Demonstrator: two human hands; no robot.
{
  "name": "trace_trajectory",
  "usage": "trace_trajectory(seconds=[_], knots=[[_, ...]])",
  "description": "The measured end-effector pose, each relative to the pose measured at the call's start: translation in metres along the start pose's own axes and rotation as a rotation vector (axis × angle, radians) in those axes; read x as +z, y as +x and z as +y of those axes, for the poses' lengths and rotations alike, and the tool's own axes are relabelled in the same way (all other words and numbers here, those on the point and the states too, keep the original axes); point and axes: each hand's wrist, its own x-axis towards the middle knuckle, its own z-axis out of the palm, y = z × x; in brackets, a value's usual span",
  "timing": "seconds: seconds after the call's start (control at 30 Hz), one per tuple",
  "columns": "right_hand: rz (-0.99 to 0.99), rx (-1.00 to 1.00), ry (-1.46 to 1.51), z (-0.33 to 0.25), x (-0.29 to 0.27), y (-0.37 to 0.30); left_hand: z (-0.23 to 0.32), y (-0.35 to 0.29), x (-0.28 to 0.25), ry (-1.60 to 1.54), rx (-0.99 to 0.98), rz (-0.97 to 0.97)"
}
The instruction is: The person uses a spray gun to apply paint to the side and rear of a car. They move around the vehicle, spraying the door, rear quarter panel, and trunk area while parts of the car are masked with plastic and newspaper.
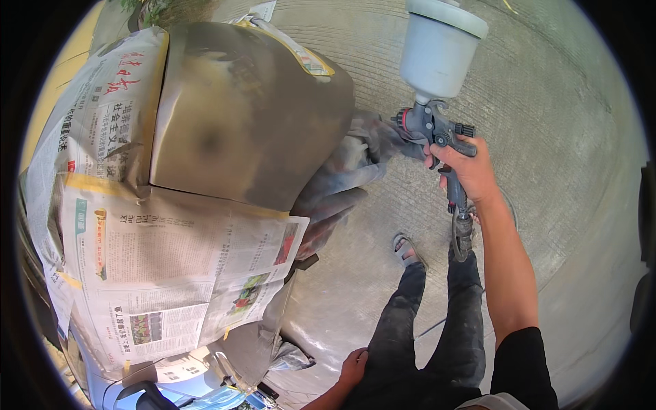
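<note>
My right hand [468, 171] is wrapped round the grip of a spray gun [434, 130]. A whitish paint cup [441, 58] stands on top of the gun, and a hose [463, 239] is joined to the bottom of its handle. Left of the gun's nozzle is a curved car body panel [253, 130], patchy brown and beige with a dark round spot; the gun is apart from it. My left hand [353, 367] is low beside my left thigh, its fingers too hidden to read.
Newspaper sheets [171, 273] held with yellow tape [102, 184] cover the car around the panel. Crumpled grey sheeting [342, 164] hangs along its right side. My sandalled foot [408, 251] stands on the ridged concrete floor [547, 157].
</note>
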Motion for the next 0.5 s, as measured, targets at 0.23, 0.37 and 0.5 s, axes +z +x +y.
trace_trajectory(seconds=[0.23,0.37,0.5], knots=[[0.068,-0.002,0.071,-0.043,-0.017,0.002,0.005,-0.011,-0.003,-0.42,-0.137,0.005],[-0.037,-0.017,-0.029,-0.105,0.003,0.006,0.013,-0.007,-0.004,-0.559,-0.146,-0.021],[-0.206,-0.048,0.009,-0.157,0.03,0.012,0.04,0.005,-0.002,-0.594,-0.143,-0.062]])
